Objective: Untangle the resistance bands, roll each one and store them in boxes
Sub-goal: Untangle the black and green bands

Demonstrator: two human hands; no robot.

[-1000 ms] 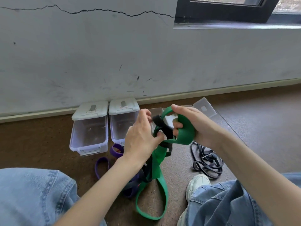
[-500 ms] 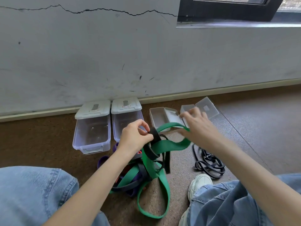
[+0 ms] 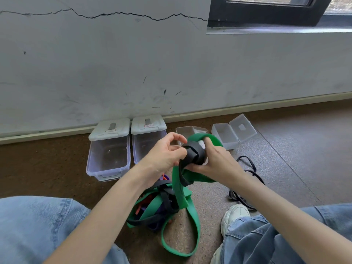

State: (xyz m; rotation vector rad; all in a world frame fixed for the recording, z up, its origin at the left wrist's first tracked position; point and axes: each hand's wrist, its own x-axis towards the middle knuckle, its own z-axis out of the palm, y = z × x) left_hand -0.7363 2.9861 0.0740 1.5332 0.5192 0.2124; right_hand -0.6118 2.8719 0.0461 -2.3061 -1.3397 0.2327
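Observation:
A wide green band [image 3: 194, 221] rises from a tangle of bands [image 3: 152, 208] on the floor between my knees. A black band [image 3: 196, 154] is wound around it at chest height. My left hand [image 3: 163, 157] pinches the black band at its left side. My right hand [image 3: 215, 162] grips the green band and the black knot from the right, with the green loop curling over its fingers. The tangle also holds purple, orange and black strands. Two open small boxes [image 3: 224, 136] lie beyond my hands.
Two clear lidded bins [image 3: 108, 149] stand against the grey wall at the left. A thin black band [image 3: 245, 180] lies coiled on the brown floor to the right, near my white shoe [image 3: 234, 216]. My jeans-clad knees fill the lower corners.
My right hand came back from the far right to the knot and now grips the green band there. Both hands lifted the knotted section higher, and the green loop now bunches over my right fingers.

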